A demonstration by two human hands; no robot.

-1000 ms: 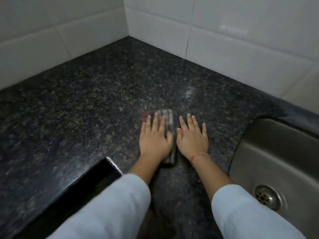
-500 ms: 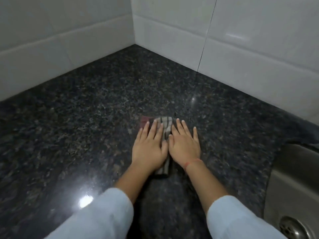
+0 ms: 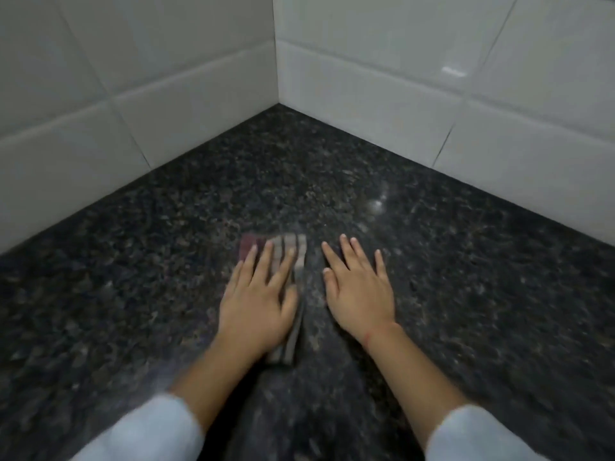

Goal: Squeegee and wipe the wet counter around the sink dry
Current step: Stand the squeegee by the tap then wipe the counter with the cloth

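Note:
A folded striped cloth (image 3: 293, 247), grey with a dark red end, lies flat on the dark speckled granite counter (image 3: 133, 294). My left hand (image 3: 258, 301) presses palm-down on the cloth and covers most of it; only its far end and right edge show. My right hand (image 3: 357, 287) rests flat on the bare counter just to the right of the cloth, fingers spread, apart from the cloth by a narrow gap. The sink is out of view.
White tiled walls (image 3: 199, 94) meet in a corner (image 3: 276, 101) beyond the hands and bound the counter at the back left and back right. White sleeves (image 3: 149, 430) cover both forearms near the bottom edge.
Both hands and the cloth have slid forward toward the wall corner. The right hand has come off the cloth onto bare counter. The sink has left the view.

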